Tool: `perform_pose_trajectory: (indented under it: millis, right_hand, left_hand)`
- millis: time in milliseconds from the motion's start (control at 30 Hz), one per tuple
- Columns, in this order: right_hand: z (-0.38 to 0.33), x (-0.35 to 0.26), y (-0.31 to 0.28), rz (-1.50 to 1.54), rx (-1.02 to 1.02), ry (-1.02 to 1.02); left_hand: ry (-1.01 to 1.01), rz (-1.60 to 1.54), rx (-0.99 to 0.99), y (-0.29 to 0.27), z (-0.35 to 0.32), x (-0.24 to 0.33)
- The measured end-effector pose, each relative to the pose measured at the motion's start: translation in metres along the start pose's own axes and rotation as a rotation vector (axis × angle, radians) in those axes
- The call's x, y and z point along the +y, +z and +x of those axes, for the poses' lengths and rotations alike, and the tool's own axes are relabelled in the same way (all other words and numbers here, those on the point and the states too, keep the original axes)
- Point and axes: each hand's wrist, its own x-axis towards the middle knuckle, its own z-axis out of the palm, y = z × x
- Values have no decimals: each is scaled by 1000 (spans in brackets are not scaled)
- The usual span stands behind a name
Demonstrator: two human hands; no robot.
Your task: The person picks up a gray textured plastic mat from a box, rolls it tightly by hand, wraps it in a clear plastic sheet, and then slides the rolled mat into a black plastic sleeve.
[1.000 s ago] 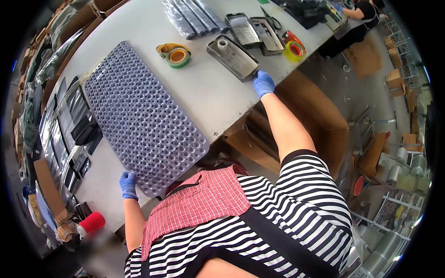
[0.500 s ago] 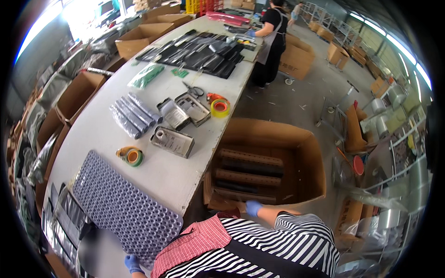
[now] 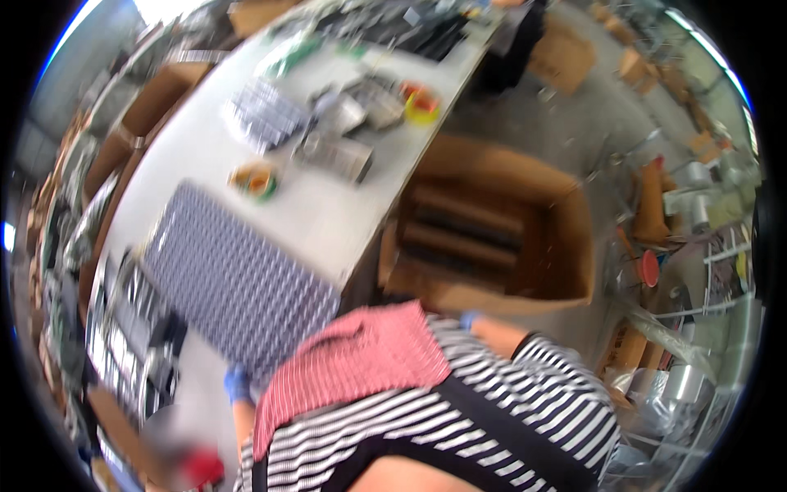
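Note:
The picture is blurred by motion. A large grey dimpled tray [image 3: 234,279] lies on the long white table [image 3: 328,213]. My left hand [image 3: 238,383], in a blue glove, rests at the tray's near edge. My right hand [image 3: 470,320], also in a blue glove, is mostly hidden behind my striped sleeve; only a sliver shows next to the near wall of the open cardboard box [image 3: 492,238]. Whether it holds anything I cannot tell.
A tape roll [image 3: 256,179], a yellow tape roll [image 3: 422,105], flat metal trays [image 3: 336,152] and grey packs [image 3: 258,111] lie on the table. Dark long items lie inside the box. Stacked trays [image 3: 131,328] sit at the left. Another person stands at the table's far end.
The view swung and blurred. My right hand left the table's edge and dropped down beside the cardboard box. My left hand stays at the dimpled tray's near edge.

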Motion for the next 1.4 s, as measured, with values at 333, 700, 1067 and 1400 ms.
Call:
perform_pose_trajectory:
  millis: [333, 700, 1067, 1400]
  right_hand:
    - [92, -143, -307, 1000, 433, -80]
    - [98, -165, -281, 1538, 241, -250]
    - [43, -132, -250, 1487, 196, -220]
    - [0, -92, -188, 1666, 198, -60]
  left_hand:
    - [-97, -9, 224, -24, -32, 0]
    - [-149, 51, 302, -19, -61, 15]
    - [-110, 60, 253, -17, -43, 21]
    - [-114, 27, 161, -24, -36, 16]
